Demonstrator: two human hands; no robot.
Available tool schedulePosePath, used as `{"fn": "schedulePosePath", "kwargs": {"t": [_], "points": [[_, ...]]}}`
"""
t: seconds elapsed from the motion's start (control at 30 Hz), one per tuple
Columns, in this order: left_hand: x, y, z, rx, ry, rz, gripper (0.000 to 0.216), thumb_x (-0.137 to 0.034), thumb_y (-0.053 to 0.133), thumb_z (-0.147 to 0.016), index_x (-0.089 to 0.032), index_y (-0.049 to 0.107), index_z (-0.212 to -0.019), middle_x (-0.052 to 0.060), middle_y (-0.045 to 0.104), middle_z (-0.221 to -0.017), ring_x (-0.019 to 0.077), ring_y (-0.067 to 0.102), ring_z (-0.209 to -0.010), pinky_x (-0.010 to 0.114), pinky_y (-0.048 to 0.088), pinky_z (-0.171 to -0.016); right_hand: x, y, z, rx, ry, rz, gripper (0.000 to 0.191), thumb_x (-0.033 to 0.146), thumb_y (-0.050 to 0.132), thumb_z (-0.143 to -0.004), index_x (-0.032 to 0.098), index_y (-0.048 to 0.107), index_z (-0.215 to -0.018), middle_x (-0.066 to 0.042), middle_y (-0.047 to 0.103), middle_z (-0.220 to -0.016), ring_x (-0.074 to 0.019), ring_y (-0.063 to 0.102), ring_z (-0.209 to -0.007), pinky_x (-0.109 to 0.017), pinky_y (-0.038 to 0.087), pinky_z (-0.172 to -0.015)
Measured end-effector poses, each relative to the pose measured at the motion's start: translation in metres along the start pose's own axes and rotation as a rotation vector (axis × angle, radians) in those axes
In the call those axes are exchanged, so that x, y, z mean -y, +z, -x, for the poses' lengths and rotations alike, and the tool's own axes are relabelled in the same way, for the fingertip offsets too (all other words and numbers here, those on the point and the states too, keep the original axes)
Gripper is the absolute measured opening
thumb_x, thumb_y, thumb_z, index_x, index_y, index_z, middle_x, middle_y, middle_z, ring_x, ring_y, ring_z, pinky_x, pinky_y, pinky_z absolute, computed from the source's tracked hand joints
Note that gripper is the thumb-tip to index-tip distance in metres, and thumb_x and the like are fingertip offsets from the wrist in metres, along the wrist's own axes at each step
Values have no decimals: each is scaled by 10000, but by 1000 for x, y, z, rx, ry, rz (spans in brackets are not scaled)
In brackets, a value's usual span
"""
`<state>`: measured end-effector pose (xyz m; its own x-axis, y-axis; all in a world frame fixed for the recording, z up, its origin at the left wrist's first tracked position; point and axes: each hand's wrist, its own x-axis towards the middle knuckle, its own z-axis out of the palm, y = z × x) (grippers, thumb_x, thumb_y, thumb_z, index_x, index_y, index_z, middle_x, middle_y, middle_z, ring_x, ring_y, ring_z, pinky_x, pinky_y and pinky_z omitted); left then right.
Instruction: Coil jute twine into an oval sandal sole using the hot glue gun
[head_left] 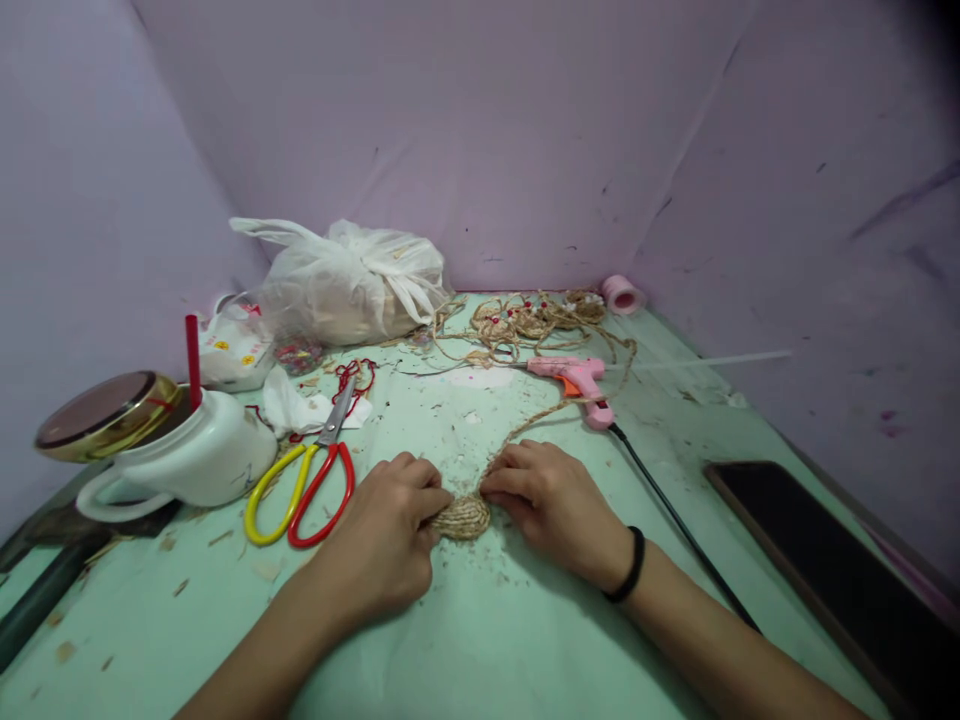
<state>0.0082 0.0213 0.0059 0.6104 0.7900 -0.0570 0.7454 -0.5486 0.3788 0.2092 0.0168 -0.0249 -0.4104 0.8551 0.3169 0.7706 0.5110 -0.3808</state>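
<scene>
Between my two hands a small coiled piece of braided straw cord (pixel 462 518) sits low over the table. My left hand (pixel 397 525) pinches its left end, the thumb and fingers closed on it. At its right edge my right hand (pixel 551 505) grips the straw cord with the fingertips pressed together. From those fingertips the loose cord (pixel 551 412) runs up and away past the pink glue gun (pixel 574 378). Scissors (pixel 319 480) with one yellow and one red handle lie left of my left hand. My fingers hide part of the coil.
A white mug (pixel 206 460) with a gold-rimmed lid (pixel 109 415) stands at left, near a dark-handled tool (pixel 49 595). Behind are a white plastic bag (pixel 352 285), straw pieces with beads (pixel 529 318) and a pink roll (pixel 622 295). A phone (pixel 817 570) lies right, beyond the gun's cable (pixel 675 520).
</scene>
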Motion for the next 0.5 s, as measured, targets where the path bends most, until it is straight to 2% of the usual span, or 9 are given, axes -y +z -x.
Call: {"fn": "schedulePosePath", "kwargs": {"t": [0.07, 0.17, 0.3, 0.5], "points": [[-1, 0, 0, -4, -15, -2, 253, -70, 533, -713, -221, 687, -845, 55, 603, -887, 227, 490, -875, 373, 401, -746, 2, -5, 3, 66, 34, -59, 229, 55, 598, -779, 237, 715, -856, -14, 689, -813, -175, 589, -782, -290, 410, -681], [-2, 0, 1, -14, -20, -19, 248, -83, 528, -717, -217, 683, -858, 61, 600, -896, 234, 489, -884, 384, 399, -760, 9, -12, 8, 117, 119, -142, 172, 148, 642, -766, 200, 686, -924, -47, 684, -847, -206, 597, -814, -316, 440, -702], [-3, 2, 3, -30, -23, -26, 234, -89, 514, -723, -205, 657, -866, 65, 590, -889, 239, 487, -889, 387, 404, -770, 25, -6, 13, 87, 132, -109, 240, 251, 724, -687, 178, 629, -895, -69, 649, -862, -236, 572, -800, -348, 442, -678], [-3, 4, 3, -23, -5, -19, 203, -73, 494, -703, -194, 592, -832, 61, 580, -879, 236, 493, -896, 386, 405, -791, 34, 11, 15, -26, 147, -128, 244, 236, 655, -724, 161, 548, -929, -75, 629, -835, -237, 560, -768, -354, 443, -647]]}}
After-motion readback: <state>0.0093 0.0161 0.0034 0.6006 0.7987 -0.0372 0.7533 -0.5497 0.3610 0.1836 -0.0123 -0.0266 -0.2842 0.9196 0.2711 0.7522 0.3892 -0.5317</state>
